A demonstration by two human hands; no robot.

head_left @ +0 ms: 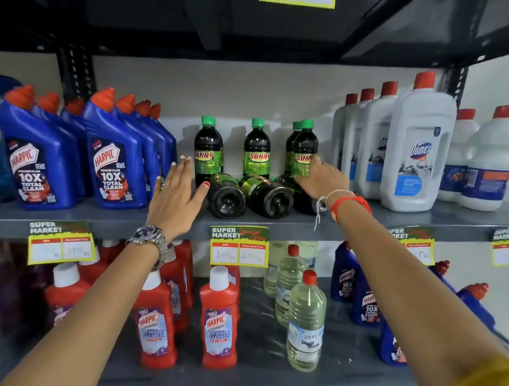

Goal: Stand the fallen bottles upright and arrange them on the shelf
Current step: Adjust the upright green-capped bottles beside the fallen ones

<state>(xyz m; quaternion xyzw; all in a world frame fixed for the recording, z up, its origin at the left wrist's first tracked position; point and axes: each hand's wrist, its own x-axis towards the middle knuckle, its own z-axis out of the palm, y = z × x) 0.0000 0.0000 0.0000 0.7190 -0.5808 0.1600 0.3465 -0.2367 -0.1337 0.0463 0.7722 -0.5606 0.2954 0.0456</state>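
Dark Sunny bottles with green caps fill the middle of the grey shelf [275, 227]. Standing upright are a left bottle [208, 145], a middle bottle [257, 149] and, at the right, a bottle [305, 148] held upright by my right hand [324, 179], with one more bottle just behind it. In front of them three bottles lie on their sides with bases toward me: a left one [227, 196], a middle one [266, 194] and a right one [301, 197] partly hidden by my right wrist. My left hand [176, 195] hovers open beside the left upright bottle, thumb near the left fallen one.
Blue Harpic bottles [111, 163] crowd the shelf's left side and white Domex bottles [418, 147] the right. The shelf below holds red Harpic bottles [220, 319], clear liquid bottles [306, 320] and more blue ones. Price tags [239, 246] hang on the shelf edge.
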